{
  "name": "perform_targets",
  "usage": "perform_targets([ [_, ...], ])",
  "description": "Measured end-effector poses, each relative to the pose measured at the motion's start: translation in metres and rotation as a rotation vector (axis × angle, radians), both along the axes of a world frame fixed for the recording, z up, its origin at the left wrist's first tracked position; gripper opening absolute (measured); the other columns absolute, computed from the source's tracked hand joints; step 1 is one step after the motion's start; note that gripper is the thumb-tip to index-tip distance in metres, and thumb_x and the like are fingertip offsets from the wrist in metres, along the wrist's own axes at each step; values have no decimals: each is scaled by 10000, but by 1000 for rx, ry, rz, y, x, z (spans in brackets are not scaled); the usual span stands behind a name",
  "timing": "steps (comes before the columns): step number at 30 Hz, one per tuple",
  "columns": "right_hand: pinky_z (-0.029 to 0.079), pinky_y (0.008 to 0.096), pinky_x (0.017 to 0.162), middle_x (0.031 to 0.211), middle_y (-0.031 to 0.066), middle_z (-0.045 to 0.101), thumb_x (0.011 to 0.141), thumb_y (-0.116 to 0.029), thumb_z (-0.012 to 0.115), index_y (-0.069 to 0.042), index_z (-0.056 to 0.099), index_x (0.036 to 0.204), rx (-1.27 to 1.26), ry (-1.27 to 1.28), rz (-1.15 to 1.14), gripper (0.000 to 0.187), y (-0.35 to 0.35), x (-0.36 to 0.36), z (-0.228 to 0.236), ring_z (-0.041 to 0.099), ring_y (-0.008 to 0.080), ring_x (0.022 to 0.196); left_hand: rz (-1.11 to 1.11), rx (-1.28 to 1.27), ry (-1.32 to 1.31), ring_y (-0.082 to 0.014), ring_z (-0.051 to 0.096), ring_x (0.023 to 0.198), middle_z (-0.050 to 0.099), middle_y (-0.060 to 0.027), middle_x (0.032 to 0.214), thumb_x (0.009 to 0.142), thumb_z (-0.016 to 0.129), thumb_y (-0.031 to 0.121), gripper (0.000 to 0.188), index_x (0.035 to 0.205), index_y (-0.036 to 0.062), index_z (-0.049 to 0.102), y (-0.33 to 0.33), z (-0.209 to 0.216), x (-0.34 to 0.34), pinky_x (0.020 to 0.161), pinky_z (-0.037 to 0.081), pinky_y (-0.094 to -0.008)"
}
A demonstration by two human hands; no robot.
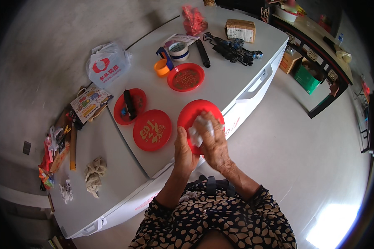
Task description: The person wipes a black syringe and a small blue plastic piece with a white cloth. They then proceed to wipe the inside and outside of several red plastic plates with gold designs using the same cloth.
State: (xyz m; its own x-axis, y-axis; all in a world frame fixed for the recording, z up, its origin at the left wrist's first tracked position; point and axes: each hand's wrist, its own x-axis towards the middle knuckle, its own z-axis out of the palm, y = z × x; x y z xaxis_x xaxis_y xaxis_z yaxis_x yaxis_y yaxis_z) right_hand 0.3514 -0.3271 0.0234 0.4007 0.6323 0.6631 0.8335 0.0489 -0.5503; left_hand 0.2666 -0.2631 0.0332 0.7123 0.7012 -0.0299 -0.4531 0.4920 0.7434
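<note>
A round red plate (192, 110) is held up over the front edge of the white surface. My left hand (184, 152) grips its lower left rim, thumb along the edge. Pressed to the plate's face, a crumpled white tissue or cloth (198, 132) sits under the bent fingers of my right hand (215, 143). Just left lies another red plate (152, 130) with a gold pattern. Behind that, a red dish (119, 113) carries a black bar-shaped object (130, 104) and a small blue piece. Farther back is a patterned red dish (191, 85).
Toward the back are a tape roll (178, 52), an orange-and-blue tape dispenser (162, 67), a black rod (203, 54), a dark toy-like assembly (233, 50) and a cardboard box (240, 30). A plastic bag (107, 64) stands left; a beige cloth (95, 174) lies front left.
</note>
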Motion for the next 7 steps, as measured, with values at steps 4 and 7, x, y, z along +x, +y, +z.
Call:
perform_targets([
  [4,299,520,1074,1373,153,430,726,-78,647,-115,564,1220,-51,-122,178,502,-10,-14,3,370,343,1320,-79,-234,-17,-187,587,1034,577,-62,1118,919,386,608,652,1234,43,465,3,9,-11,922,479,-345],
  [7,277,547,1075,1381,155,427,751,-84,657,-133,562,1232,-86,-249,282,492,-18,-1,-13,360,385,1314,55,-277,51,-197,580,1051,573,-72,1148,881,406,660,712,1247,52,465,13,-10,-13,922,474,-342],
])
